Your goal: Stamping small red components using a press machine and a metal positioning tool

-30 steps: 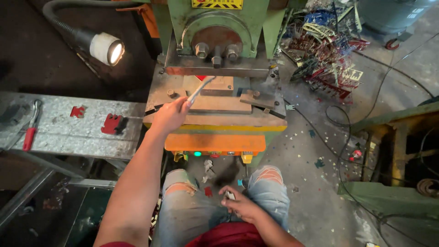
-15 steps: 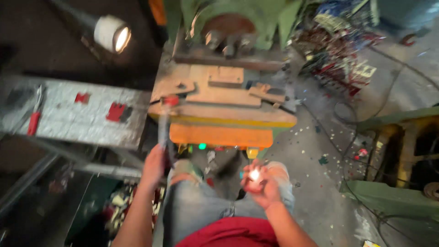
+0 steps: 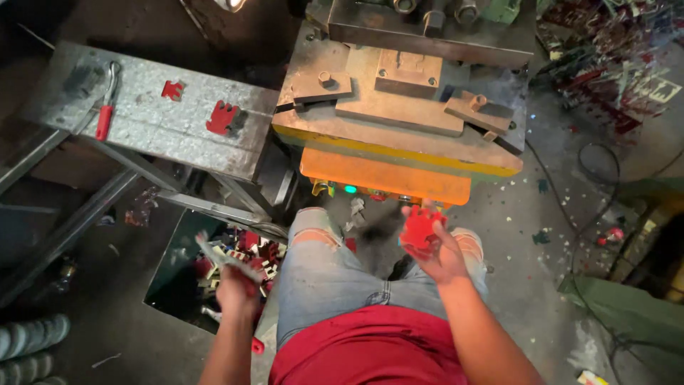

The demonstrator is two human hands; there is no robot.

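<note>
While the right hand [image 3: 440, 251] is raised in front of the press, its fingers are curled up around a red notched plastic piece [image 3: 420, 228], which sits at the fingertips and just below the orange front panel [image 3: 385, 178] of the machine. Down at the other side, the left hand [image 3: 237, 289] has its fingers clamped on a long thin metal tool with a red handle [image 3: 226, 261]; the blade angles up and away from the knuckles, and the red handle end pokes out below the wrist. Just beyond those left fingers lies a dark bin of red and pale scrap pieces [image 3: 242, 249] on the floor. Between the 2 hands are the person's knees in torn pale jeans [image 3: 335, 271]. Well above the right fingertips the press bed carries brown steel die plates [image 3: 399, 93]. Far above the left fingers a galvanised side table [image 3: 142, 135] holds 2 more red notched pieces [image 3: 222, 117] and a red-handled tool [image 3: 105, 117] near its far end. Off to the right of the right hand, the floor is littered with coloured offcuts [image 3: 613, 78].
</note>
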